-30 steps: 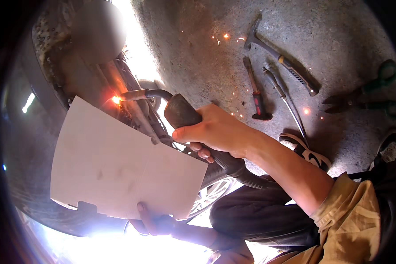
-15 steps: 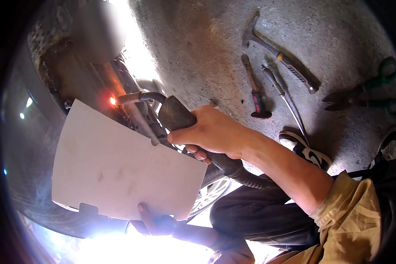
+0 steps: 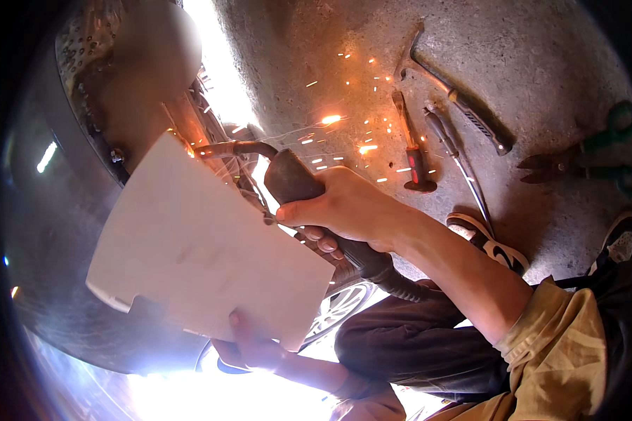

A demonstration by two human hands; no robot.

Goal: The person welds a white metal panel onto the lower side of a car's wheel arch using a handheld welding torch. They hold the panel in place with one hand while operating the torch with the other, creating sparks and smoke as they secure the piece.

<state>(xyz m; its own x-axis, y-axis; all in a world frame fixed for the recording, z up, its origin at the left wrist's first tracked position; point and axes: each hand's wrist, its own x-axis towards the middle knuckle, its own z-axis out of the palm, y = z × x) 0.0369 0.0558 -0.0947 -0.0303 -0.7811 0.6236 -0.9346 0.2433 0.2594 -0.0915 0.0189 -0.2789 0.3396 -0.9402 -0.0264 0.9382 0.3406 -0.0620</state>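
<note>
My right hand (image 3: 358, 210) is wrapped round the grip of a welding torch (image 3: 293, 177). The bent neck of the torch reaches left, and its nozzle (image 3: 216, 150) meets a glowing spot on the rusty metal edge (image 3: 179, 119) of a car body. With the thumb on top, my left hand (image 3: 254, 345) grips the lower edge of a stiff white sheet of card (image 3: 211, 245). The upper corner of the card stands right beside the glowing spot and hides part of the metal. Orange sparks (image 3: 367, 149) fly rightward from the nozzle over the floor.
On the concrete floor (image 3: 316, 42) to the right lie a hammer (image 3: 463, 105), a red-and-black screwdriver (image 3: 413, 154), a metal rod tool (image 3: 463, 165) and green-handled shears (image 3: 576, 160). A dark curved car panel (image 3: 49, 231) stands at left. My shoe (image 3: 488, 242) is near the rod.
Sparks now spray across the floor. The card has tilted, with its upper corner moved up and right toward the weld spot. The torch has shifted slightly right.
</note>
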